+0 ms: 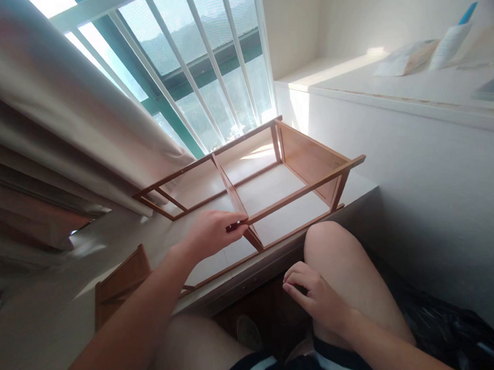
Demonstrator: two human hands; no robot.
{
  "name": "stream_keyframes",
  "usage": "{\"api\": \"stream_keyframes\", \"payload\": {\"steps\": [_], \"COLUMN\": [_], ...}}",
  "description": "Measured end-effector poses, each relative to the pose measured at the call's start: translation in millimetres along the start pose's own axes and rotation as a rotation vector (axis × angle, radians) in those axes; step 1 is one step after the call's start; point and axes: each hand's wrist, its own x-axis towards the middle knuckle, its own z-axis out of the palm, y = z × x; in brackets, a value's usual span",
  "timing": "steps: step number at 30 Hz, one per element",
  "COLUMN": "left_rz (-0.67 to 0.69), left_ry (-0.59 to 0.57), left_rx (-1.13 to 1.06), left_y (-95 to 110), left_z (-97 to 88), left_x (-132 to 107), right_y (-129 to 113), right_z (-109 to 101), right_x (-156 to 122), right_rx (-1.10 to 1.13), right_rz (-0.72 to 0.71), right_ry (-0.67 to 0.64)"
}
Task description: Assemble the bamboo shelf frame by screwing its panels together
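Note:
A brown wooden shelf frame (299, 195) lies on its side on a low white surface in front of the window. A wooden panel (313, 162) closes its right end, and a crosspiece (229, 189) runs across its middle. My left hand (214, 231) is closed around the near rail of the frame, where it meets the middle crosspiece. My right hand (308, 285) rests by my right knee with its fingers curled together. Whatever those fingers may hold is hidden.
A separate wooden panel (124, 283) stands at the left. Beige curtains (73, 96) hang beside the barred window (194, 58). On the white ledge (350, 88) at the right are a white cup (450, 46) and a packet (408, 58). Black plastic (450, 328) lies at lower right.

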Motion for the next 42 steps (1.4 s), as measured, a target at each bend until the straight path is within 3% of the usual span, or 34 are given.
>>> {"api": "stream_keyframes", "payload": {"steps": [6, 9, 13, 16, 19, 25, 28, 42], "left_rz": [-0.154, -0.215, -0.059, 0.056, 0.074, -0.01, -0.017, -0.072], "left_ry": [0.004, 0.071, 0.129, -0.013, -0.111, 0.055, 0.082, 0.114], "left_rx": [0.029, -0.021, 0.124, 0.23, 0.188, 0.06, 0.049, 0.062], "left_y": [13, 7, -25, -50, -61, -62, -63, -54], "left_z": [-3.4, -8.0, -21.1, -30.7, -31.7, -10.4, -2.9, -9.1], "left_x": [-13, -17, 0, 20, 31, 24, 24, 24], "right_y": [6, 8, 11, 14, 17, 21, 22, 22], "right_z": [4, 8, 18, 25, 27, 23, 24, 25], "right_x": [-4, -4, -3, -4, -6, -3, -2, -4], "right_rx": [-0.032, -0.077, -0.094, -0.081, -0.056, -0.017, -0.026, -0.024], "right_rz": [0.05, 0.083, 0.095, 0.088, 0.105, 0.144, 0.156, 0.196], "right_ry": [-0.032, -0.039, -0.068, -0.088, -0.1, -0.117, -0.134, -0.132]}}
